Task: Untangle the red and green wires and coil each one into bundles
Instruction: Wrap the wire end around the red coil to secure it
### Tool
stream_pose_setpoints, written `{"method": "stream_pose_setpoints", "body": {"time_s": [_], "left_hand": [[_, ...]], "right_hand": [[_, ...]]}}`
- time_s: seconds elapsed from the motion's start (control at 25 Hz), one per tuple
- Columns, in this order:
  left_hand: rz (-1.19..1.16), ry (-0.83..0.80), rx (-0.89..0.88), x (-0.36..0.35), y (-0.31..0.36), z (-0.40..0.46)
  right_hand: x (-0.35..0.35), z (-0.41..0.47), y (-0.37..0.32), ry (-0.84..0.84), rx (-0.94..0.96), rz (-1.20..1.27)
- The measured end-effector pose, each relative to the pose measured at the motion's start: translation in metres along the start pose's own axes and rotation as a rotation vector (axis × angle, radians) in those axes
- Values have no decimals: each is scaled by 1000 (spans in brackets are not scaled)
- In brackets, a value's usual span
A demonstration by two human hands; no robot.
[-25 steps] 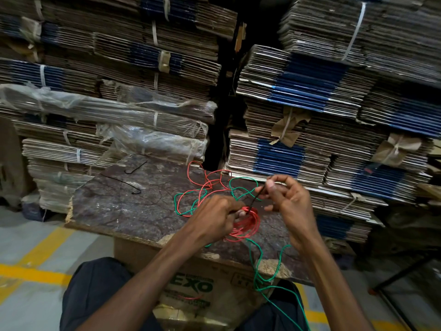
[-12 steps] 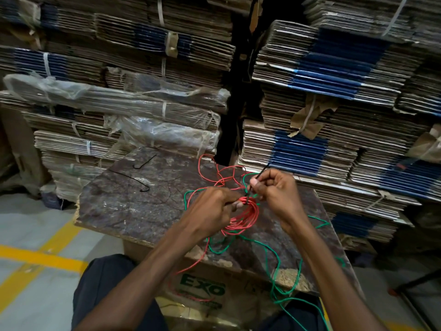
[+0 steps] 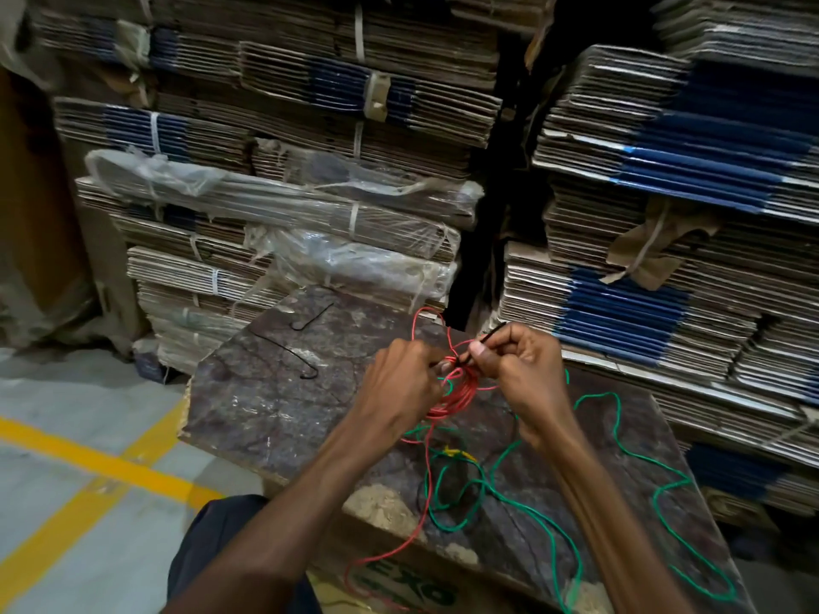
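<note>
Over the worn board (image 3: 274,392) in front of me, seen from my head camera, my left hand (image 3: 401,387) grips the small red coil (image 3: 456,392), fingers curled round its loops; my right hand (image 3: 518,370) pinches a short black tie (image 3: 489,336) between thumb and fingertips, just above the coil and almost touching my left knuckles; neither hand is slack or spread.

Compared with a second ago, the view has swung right and tipped down, so more of the board's near edge shows; my hands have drawn closer together, and the black tie, which stood apart from the coil then, now sits right at its top; the red wire looks more gathered, though a few red loops (image 3: 425,321) stand up behind my hands and one strand trails off the near edge toward the carton (image 3: 407,587) below.

I judge I am binding the red bundle, so that half of the task is nearly closed; the green wire (image 3: 523,511) lies loose and sprawled across the board, partly under my right forearm and well apart from any coil, so it is yet to be wound; two more black ties (image 3: 283,347) lie on the far left of the board; stacked flat cartons (image 3: 310,126) fill the background.
</note>
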State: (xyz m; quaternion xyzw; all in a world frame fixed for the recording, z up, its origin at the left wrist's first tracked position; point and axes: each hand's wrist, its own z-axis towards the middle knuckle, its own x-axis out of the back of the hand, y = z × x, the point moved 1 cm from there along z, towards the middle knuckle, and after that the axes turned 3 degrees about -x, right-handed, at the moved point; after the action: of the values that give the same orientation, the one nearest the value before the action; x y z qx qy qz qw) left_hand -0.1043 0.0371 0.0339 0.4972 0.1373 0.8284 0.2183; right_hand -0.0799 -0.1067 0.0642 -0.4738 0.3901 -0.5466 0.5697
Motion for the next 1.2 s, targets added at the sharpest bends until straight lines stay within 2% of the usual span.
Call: {"method": "stream_pose_setpoints", "body": {"time_s": [0.12,0.24,0.4,0.52,0.6,0.68,0.84,0.92,1.04,1.12,1.2], "left_hand": [[-68,-4,71,7,-22,13],[-166,-18,145,5,-58,21],[-346,-29,320,-4,-107,27],[-567,-42,434,-3,-126,37],[-628,-21,455,2,-139,45],[-530,1,423,11,-156,52],[-107,44,393,27,-188,56],[54,-46,388,23,-203,58],[219,-287,311,8,-217,61],[283,-337,257,1,-221,64],[324,-349,221,-5,-224,65]], "right_hand": [[-14,23,0,-85,-2,23],[-33,47,13,-184,7,-61],[-58,67,50,-336,-133,-157],[-78,86,65,-358,-233,-64],[-97,103,70,-341,-266,-38],[-117,121,78,-319,-290,-25],[-157,155,100,-295,-309,-71],[-174,171,115,-276,-289,-150],[-187,192,139,-252,-204,-307],[-186,201,152,-324,-118,-416],[-180,201,157,-477,-73,-466]]}}
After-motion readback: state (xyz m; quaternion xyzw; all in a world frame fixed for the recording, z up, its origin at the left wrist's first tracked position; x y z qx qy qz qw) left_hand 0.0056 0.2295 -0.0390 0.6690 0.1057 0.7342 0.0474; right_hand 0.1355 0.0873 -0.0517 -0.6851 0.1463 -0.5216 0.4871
